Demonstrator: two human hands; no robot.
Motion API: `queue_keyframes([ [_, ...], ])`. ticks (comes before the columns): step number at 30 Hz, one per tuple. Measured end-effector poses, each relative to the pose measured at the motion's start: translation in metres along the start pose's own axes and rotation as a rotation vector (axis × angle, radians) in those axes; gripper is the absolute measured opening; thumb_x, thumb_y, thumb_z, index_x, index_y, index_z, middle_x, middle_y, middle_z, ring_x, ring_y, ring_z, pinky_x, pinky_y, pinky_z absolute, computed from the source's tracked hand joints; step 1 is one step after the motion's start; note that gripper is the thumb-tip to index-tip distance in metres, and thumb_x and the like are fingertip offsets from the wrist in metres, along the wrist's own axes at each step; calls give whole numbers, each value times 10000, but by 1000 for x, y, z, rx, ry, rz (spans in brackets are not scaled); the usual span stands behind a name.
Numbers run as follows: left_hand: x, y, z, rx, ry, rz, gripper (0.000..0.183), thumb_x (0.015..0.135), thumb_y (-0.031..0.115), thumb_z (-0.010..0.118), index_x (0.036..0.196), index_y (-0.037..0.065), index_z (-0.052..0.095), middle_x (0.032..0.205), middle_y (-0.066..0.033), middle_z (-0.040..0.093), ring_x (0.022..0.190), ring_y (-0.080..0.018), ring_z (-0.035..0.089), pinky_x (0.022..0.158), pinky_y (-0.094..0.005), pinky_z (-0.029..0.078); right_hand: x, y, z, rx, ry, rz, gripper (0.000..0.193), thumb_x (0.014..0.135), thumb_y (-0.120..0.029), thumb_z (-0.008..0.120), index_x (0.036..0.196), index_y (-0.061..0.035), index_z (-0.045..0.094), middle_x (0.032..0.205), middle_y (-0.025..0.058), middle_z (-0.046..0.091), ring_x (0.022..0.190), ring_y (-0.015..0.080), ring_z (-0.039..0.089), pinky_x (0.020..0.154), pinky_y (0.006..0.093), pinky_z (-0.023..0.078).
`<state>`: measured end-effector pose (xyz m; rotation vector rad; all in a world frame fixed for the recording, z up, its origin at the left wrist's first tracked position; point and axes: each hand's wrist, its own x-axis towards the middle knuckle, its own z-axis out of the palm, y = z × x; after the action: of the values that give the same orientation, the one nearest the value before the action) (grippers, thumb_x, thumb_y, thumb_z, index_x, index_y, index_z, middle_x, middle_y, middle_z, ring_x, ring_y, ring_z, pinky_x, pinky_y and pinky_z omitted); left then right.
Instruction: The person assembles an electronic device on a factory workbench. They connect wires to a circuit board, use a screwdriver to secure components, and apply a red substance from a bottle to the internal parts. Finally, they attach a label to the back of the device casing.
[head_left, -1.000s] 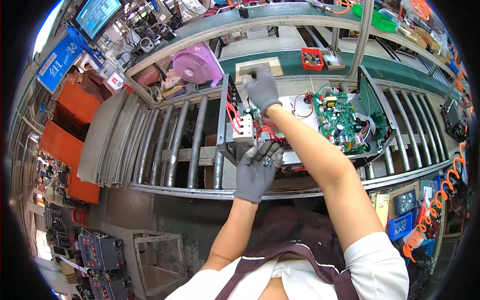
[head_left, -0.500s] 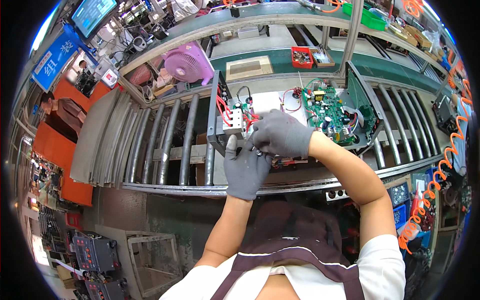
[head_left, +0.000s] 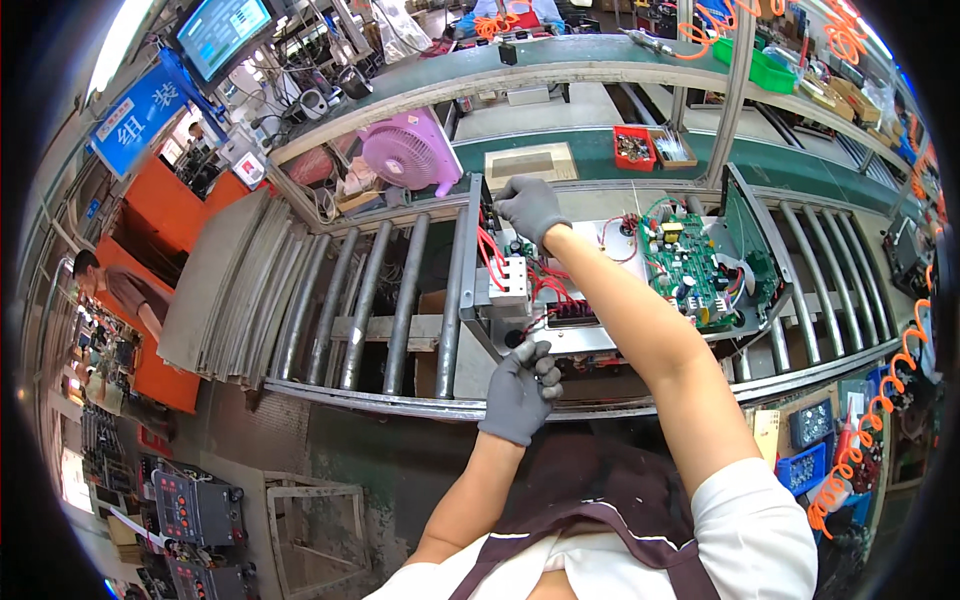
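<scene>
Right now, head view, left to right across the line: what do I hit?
Stack of grey sheets → purple fan → left hand → green circuit board → long coiled orange hose at the right.

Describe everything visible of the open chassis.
The chassis, metal by its look, rests upright on the rollers. A pale base joins two dark-grey end panels; the top is open. A green board sits at the right; red wires meet a white block at the left. The right hand is at its rear left; contact is unclear. The left hand is at its front.
</scene>
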<state>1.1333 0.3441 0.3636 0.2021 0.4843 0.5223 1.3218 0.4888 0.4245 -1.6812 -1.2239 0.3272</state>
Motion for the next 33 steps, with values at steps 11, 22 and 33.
queue_keyframes([
  [11, 5, -3, -9, -68, 22, -6, 170, 884, 225, 505, 850, 59, 515, 650, -10, 412, 589, -142, 381, 472, -261, 319, -6, -5, 3, 20, -23, -13, 162, 674, -197, 666, 750, -54, 676, 732, 149, 657, 708, 271, 647, 703, 341, 502],
  [22, 7, 0, -11, -68, 19, -25, 174, 886, 227, 497, 840, 60, 511, 644, -9, 409, 587, -149, 386, 465, -264, 320, -1, 5, 0, 150, -148, -24, 167, 698, -157, 699, 797, -24, 685, 714, 101, 663, 648, 168, 616, 635, 288, 484],
  [33, 8, 3, -11, -56, 20, -56, 182, 878, 234, 507, 840, 56, 514, 639, -10, 417, 579, -147, 386, 453, -266, 313, 4, 2, 0, -74, -263, 51, 252, 780, -290, 674, 856, -50, 692, 821, 155, 666, 746, 258, 636, 713, 355, 473],
])
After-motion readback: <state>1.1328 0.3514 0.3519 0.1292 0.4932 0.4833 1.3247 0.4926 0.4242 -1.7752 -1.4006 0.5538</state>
